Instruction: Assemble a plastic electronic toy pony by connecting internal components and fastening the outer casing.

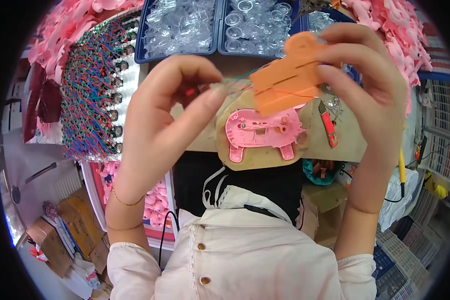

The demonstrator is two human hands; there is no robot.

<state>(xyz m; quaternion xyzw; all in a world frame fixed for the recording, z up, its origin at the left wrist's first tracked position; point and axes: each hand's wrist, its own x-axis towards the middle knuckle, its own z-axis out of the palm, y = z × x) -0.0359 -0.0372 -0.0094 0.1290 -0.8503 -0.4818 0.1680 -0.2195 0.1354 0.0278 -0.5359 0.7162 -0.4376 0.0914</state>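
My right hand (377,80) grips an orange plastic housing (285,82) by its right side, raised above the work board. The housing has a round lobe at the top and dark slots across its face. Thin wires (242,77), blue and red among them, run from the housing toward my left hand (160,102). There my thumb and fingers pinch the wire ends; a small red bit shows in the palm, too blurred to name. Below, a pink plastic shell half (262,132), shaped like an animal with legs, lies inner side up on a tan board (222,152).
Blue bins (217,30) of clear plastic parts stand at the back. Bundled coloured wires with round black parts (92,90) fill the left. Pink shells (392,30) are heaped far right. A red-handled cutter (329,129) and a yellow-handled tool (401,167) lie right.
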